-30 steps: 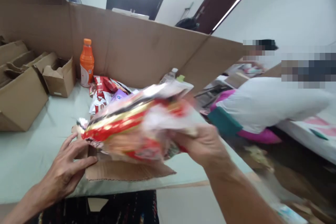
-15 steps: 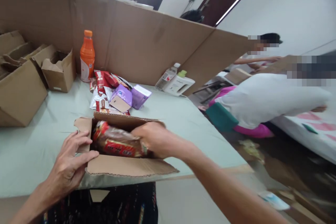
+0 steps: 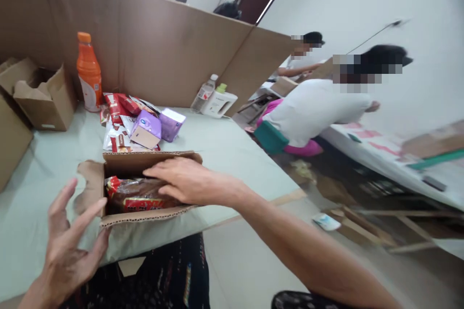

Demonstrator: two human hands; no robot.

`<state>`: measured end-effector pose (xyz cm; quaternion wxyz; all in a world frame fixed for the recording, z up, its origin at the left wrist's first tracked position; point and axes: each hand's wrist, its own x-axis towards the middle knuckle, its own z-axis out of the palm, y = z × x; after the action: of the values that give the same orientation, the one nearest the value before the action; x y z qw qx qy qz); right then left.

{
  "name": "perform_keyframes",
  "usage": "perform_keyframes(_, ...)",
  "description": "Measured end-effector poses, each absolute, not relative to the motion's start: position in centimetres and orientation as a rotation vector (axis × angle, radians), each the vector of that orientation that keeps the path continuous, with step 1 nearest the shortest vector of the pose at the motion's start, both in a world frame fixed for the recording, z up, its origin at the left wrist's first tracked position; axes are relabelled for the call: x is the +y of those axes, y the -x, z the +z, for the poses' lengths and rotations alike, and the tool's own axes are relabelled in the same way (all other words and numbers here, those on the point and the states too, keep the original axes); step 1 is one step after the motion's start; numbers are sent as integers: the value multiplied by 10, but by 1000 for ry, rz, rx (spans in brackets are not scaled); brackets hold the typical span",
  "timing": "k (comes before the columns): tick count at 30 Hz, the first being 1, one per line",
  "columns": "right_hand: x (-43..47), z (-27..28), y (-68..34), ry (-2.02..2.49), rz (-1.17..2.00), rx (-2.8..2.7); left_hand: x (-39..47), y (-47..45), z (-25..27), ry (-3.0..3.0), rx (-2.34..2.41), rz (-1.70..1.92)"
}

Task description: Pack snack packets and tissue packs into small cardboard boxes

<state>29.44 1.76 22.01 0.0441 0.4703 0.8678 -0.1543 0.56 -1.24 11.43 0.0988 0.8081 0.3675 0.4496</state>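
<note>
In front of me an open cardboard box (image 3: 152,216) stands near the table's front edge, its flaps up or folded out. Inside lies a clear plastic packet (image 3: 141,195) with brown contents and a red label; I cannot make out what it contains. My right hand (image 3: 188,181) reaches into the box with fingers stretched out over the packet's right end, not wrapped round it. Beside the box's left flap, my left hand (image 3: 72,241) is spread, thumb and fingers apart, holding nothing.
Behind the box lie red and white snack bags (image 3: 116,125) and two purple packs (image 3: 147,129). An orange bottle (image 3: 89,72), a clear bottle (image 3: 205,92) and a white jug (image 3: 218,103) stand by the cardboard screen (image 3: 163,48). Smaller boxes (image 3: 47,96) are at left; people work at right.
My right hand has loosened from the packet, which now lies lower in the box, and its fingers have straightened. My left hand has come off the left flap. The view has swung right.
</note>
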Motion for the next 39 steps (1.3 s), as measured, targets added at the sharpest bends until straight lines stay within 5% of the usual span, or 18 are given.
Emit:
perform_keyframes(6, 13, 219, -311, -1432, -599, 2830, -16, -18, 103, -1998, 1040, 1464)
perform_keyframes(11, 16, 224, -324, -1315, -740, 2906, -8, -28, 106, -2240, 948, 1354)
perform_keyframes(22, -43, 192, -387, -2529, -197, 2976, 8, -31, 127, -2427, 972, 1269)
perform_keyframes(28, -39, 174, -384, -2117, -820, 3131, 9, -20, 142, -2436, 740, 1011)
perform_keyframes(35, -25, 161, -372, -1913, -393, 3168, 2, -14, 140, -2473, 750, 945)
perform_keyframes(39, -21, 162, -373, -1778, -418, 3195, 4, -25, 139, -2412, 909, 1050)
